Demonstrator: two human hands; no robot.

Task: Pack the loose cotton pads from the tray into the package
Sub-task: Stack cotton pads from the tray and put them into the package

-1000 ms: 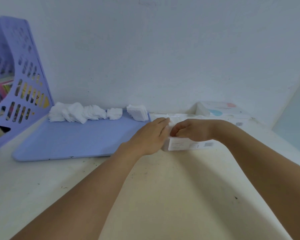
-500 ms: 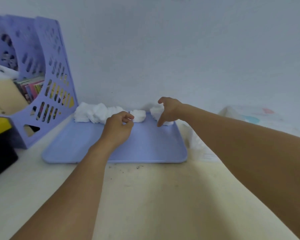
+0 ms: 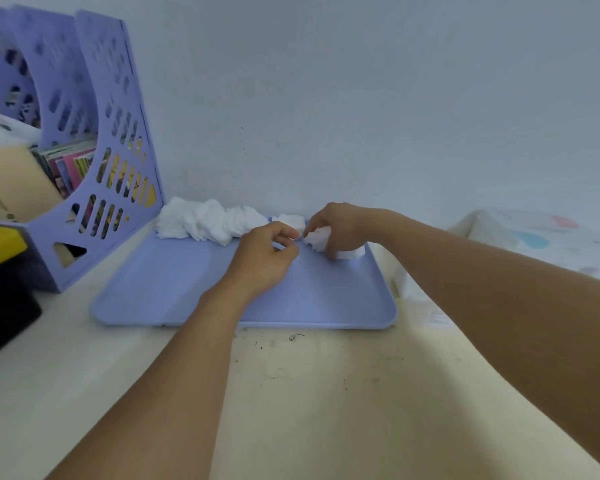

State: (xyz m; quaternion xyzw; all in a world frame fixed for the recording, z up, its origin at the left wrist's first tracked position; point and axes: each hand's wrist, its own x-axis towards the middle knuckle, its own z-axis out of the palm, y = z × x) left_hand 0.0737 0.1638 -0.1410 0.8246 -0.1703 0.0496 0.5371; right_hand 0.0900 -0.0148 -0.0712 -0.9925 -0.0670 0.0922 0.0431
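Soft, even, cool light fills the scene; no bright source or glare shows. The wall (image 3: 361, 98) reads flat pale blue-grey. Faint, diffuse shadows fall on the table (image 3: 326, 393) beneath both forearms, darkest under the right one. The wide-angle lens bends the far-left file rack (image 3: 94, 161) so that it leans and curves. The picture is slightly soft overall: the cotton pads (image 3: 205, 221) lose their texture to white, and the package (image 3: 534, 237) at far right is hazy and washed out.
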